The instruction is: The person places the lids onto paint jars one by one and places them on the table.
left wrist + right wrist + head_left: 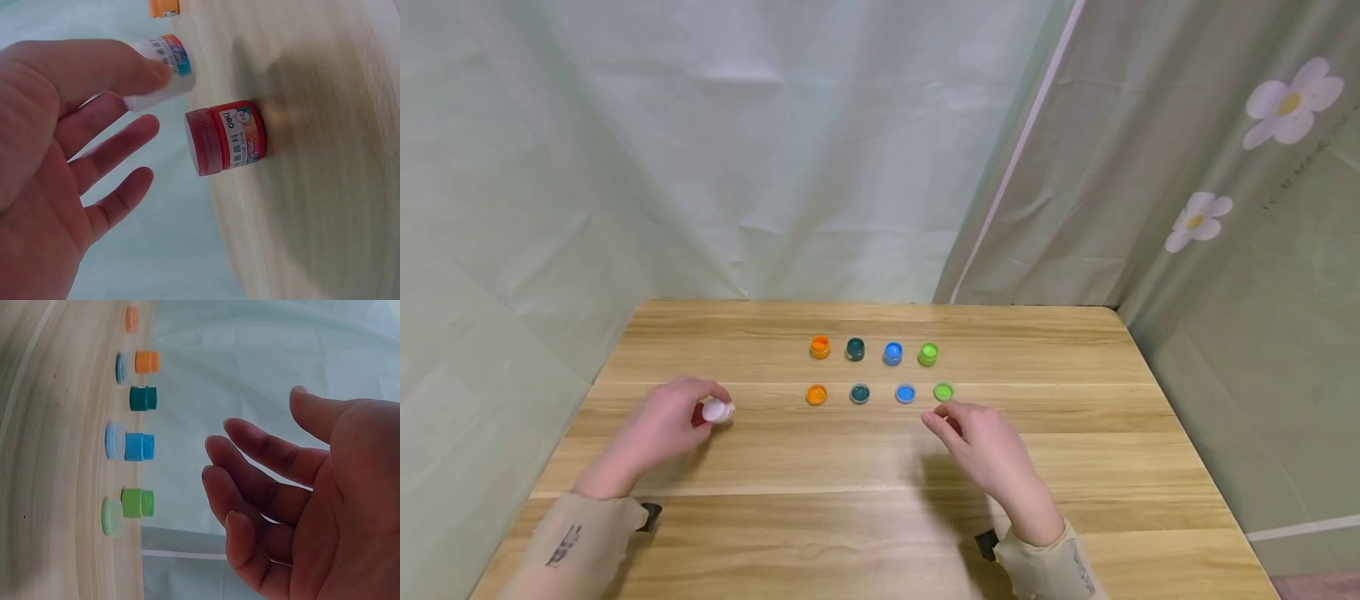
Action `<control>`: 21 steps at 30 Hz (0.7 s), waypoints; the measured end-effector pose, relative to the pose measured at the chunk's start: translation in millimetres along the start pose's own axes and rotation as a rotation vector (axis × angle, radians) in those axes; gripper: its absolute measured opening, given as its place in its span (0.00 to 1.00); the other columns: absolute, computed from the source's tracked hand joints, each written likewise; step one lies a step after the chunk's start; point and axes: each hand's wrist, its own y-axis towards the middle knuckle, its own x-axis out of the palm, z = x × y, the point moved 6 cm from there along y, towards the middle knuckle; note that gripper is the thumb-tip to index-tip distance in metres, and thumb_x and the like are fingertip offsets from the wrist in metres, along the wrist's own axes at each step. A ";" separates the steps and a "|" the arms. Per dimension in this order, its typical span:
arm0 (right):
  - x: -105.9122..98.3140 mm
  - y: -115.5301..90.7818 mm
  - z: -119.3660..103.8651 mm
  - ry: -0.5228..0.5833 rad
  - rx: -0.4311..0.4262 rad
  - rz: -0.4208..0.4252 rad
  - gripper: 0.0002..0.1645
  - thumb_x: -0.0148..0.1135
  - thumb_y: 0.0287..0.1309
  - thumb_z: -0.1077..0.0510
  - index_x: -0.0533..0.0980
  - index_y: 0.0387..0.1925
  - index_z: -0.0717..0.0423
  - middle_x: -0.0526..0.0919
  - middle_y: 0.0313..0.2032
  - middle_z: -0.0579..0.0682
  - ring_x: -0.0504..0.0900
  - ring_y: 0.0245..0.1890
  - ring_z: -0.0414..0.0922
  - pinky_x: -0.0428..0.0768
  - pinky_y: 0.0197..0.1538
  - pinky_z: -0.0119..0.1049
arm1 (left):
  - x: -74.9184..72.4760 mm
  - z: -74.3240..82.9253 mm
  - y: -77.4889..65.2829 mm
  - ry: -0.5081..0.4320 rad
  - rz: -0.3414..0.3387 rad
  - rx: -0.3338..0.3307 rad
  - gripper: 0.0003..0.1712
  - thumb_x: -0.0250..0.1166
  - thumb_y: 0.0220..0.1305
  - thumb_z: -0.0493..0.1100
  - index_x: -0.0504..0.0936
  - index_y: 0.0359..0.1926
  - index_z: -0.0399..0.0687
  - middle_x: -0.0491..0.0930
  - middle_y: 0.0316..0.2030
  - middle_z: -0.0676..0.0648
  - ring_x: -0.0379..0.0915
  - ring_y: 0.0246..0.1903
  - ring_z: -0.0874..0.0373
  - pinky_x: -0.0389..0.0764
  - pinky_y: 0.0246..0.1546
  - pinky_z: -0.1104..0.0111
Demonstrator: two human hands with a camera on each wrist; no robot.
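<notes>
My left hand point(662, 421) pinches a small white paint jar point(165, 69) with a printed label between thumb and fingers, near the table's left side. Close below it, a red paint jar point(240, 137) with its lid on stands on the wood; in the head view the hand mostly hides it. To the right, my right hand point(985, 446) hovers over the table with fingers loosely bent and nothing in them. Nearest to its fingertips lies a green lid point(943, 392), in front of an uncapped green paint jar point(928, 355).
Uncapped orange point(820, 347), dark teal point(855, 349) and blue point(892, 354) jars continue the row at the back. Before them lie an orange lid point(816, 395), a teal lid point(860, 393) and a blue lid point(906, 393). Curtains point(820, 167) hang behind the wooden table point(820, 533).
</notes>
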 end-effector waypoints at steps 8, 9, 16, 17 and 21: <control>1.3 -0.4 -2.4 -0.002 -0.009 -0.015 0.13 0.65 0.76 0.43 0.87 0.41 0.45 0.77 0.25 0.33 0.74 0.26 0.36 0.76 0.33 0.38 | 6.5 -1.9 0.7 0.062 0.004 0.043 0.14 0.74 0.56 0.25 0.90 0.39 0.47 0.88 0.38 0.48 0.85 0.41 0.43 0.83 0.46 0.43; 1.6 -0.4 -2.5 -0.002 -0.008 -0.016 0.13 0.65 0.76 0.43 0.87 0.41 0.45 0.78 0.26 0.33 0.74 0.26 0.36 0.76 0.33 0.37 | 7.6 -2.2 0.5 0.066 0.005 0.042 0.14 0.74 0.57 0.26 0.90 0.39 0.47 0.88 0.38 0.48 0.85 0.41 0.43 0.84 0.46 0.43; 3.3 0.0 -2.6 -0.003 -0.010 -0.024 0.12 0.65 0.76 0.44 0.87 0.41 0.43 0.78 0.26 0.32 0.75 0.26 0.35 0.76 0.33 0.37 | 12.6 -2.5 -2.2 0.076 -0.003 0.014 0.16 0.73 0.57 0.23 0.90 0.40 0.46 0.88 0.40 0.44 0.85 0.43 0.41 0.83 0.47 0.42; 3.3 0.0 -2.7 -0.006 -0.010 -0.024 0.11 0.65 0.76 0.44 0.87 0.41 0.43 0.78 0.26 0.32 0.75 0.26 0.35 0.76 0.33 0.36 | 13.4 -2.7 -2.7 0.077 -0.006 0.010 0.16 0.73 0.56 0.23 0.90 0.40 0.46 0.87 0.41 0.43 0.85 0.43 0.41 0.83 0.47 0.41; 3.3 -0.4 -2.7 -0.010 -0.013 -0.027 0.11 0.66 0.76 0.45 0.87 0.41 0.43 0.78 0.26 0.32 0.74 0.26 0.35 0.76 0.33 0.36 | 16.1 -3.0 -4.3 0.084 -0.010 0.000 0.16 0.73 0.56 0.23 0.90 0.41 0.46 0.87 0.41 0.42 0.85 0.43 0.40 0.82 0.48 0.40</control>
